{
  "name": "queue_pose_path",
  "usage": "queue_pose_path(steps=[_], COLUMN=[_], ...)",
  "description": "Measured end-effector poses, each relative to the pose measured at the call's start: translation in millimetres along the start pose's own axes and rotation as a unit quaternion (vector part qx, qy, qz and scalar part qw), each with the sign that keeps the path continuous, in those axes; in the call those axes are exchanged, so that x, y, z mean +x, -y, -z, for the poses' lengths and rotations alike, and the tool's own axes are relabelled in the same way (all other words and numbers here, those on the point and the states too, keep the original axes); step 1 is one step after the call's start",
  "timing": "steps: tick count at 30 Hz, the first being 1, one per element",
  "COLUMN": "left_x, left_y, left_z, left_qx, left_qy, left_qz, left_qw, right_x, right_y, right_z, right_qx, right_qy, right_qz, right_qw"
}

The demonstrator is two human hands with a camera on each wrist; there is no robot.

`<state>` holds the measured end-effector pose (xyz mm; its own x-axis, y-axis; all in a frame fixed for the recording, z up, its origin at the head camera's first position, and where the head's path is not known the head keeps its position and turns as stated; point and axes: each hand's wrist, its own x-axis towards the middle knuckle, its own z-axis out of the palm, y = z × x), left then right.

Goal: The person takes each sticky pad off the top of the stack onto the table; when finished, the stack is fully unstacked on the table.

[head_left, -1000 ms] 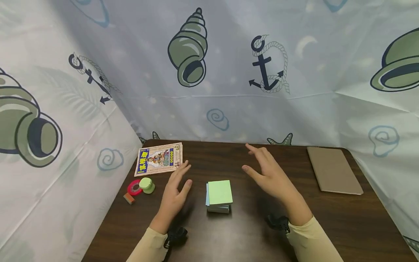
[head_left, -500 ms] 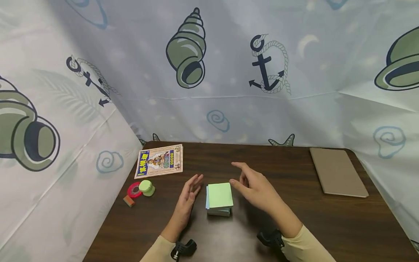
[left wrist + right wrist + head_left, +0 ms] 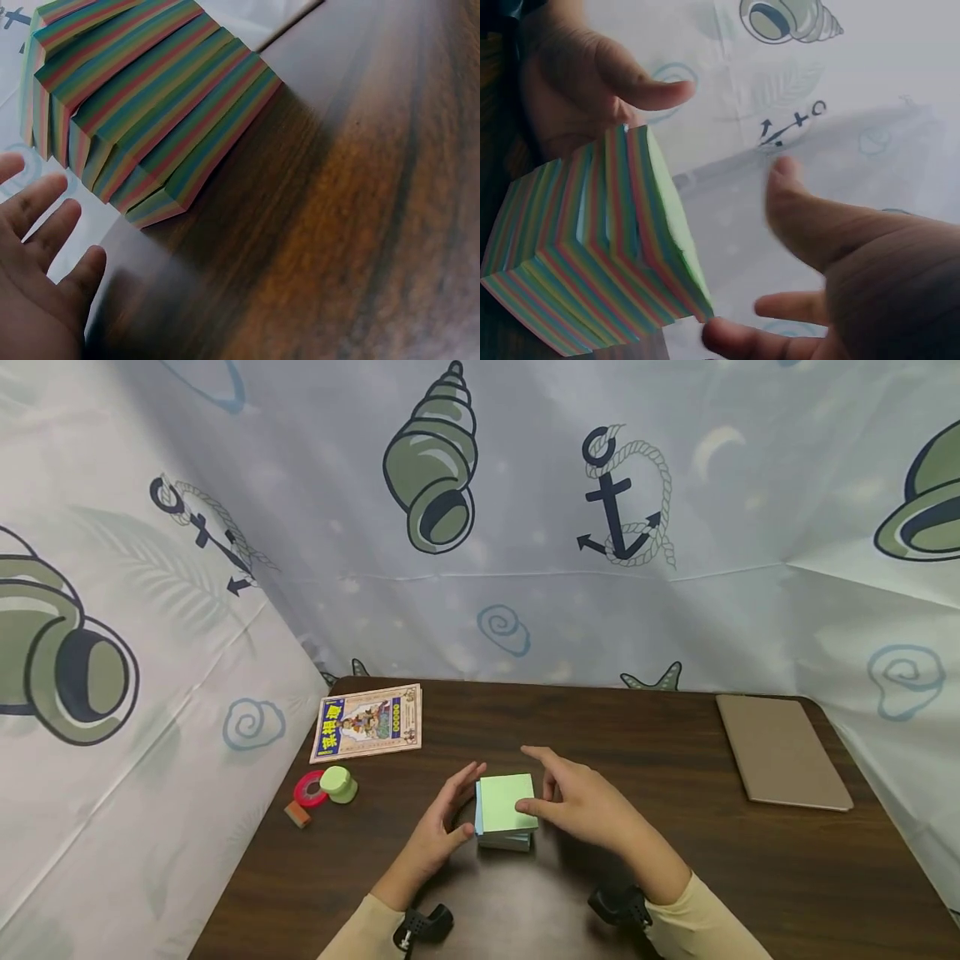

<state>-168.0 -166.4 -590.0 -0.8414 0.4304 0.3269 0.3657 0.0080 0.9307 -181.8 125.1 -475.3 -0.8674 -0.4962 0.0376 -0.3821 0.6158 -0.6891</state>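
Observation:
A stack of sticky note pads (image 3: 507,802) stands in the middle of the table, pale green on top. Both wrist views show its sides striped in red, yellow, green and blue, the pads slightly offset from one another. Just left of the stack is my left hand (image 3: 437,831), fingers spread and relaxed; a gap shows between them and the pads in the left wrist view. My right hand (image 3: 592,802) hovers at the stack's right, its thumb overlapping the green top in the head view. In the right wrist view that thumb (image 3: 791,202) is apart from the pads, and a fingertip is right at their top edge.
At the back left lies a printed booklet (image 3: 367,723). Nearer are a red tape roll (image 3: 307,791), a small light green object with a rounded top (image 3: 339,784) and a small orange-brown block (image 3: 297,814). A flat taupe notebook (image 3: 783,752) lies at the right. Patterned cloth (image 3: 337,527) hangs behind the table.
Both hands have come inward toward the stack, the left one moving right and the right one moving left and nearer. The right thumb now overlaps the top pad. The stack stays in place.

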Motion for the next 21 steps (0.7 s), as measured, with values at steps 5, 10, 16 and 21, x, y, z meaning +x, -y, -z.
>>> queue_pose_path(steps=[5, 10, 16, 21], left_x=[1.5, 3.4, 4.2, 2.9], left_y=[-3.3, -7.9, -10.7, -9.8], left_z=[-2.2, -4.4, -7.7, -8.0], left_qx=[0.022, 0.071, 0.108, 0.106], left_qy=[0.007, 0.009, -0.008, -0.015], left_qz=[0.019, 0.050, 0.105, 0.115], left_qw=[0.9996, 0.9962, 0.9885, 0.9875], right_x=[2.1, 2.2, 3.2, 3.1], right_y=[-0.2, -0.7, -3.4, -6.5], right_z=[-3.7, -7.3, -8.8, -7.0], right_qx=[-0.028, -0.042, -0.037, -0.038], right_qy=[0.031, 0.042, 0.056, 0.054], right_qz=[0.015, 0.017, 0.010, 0.015], right_qw=[0.9990, 0.9981, 0.9977, 0.9977])
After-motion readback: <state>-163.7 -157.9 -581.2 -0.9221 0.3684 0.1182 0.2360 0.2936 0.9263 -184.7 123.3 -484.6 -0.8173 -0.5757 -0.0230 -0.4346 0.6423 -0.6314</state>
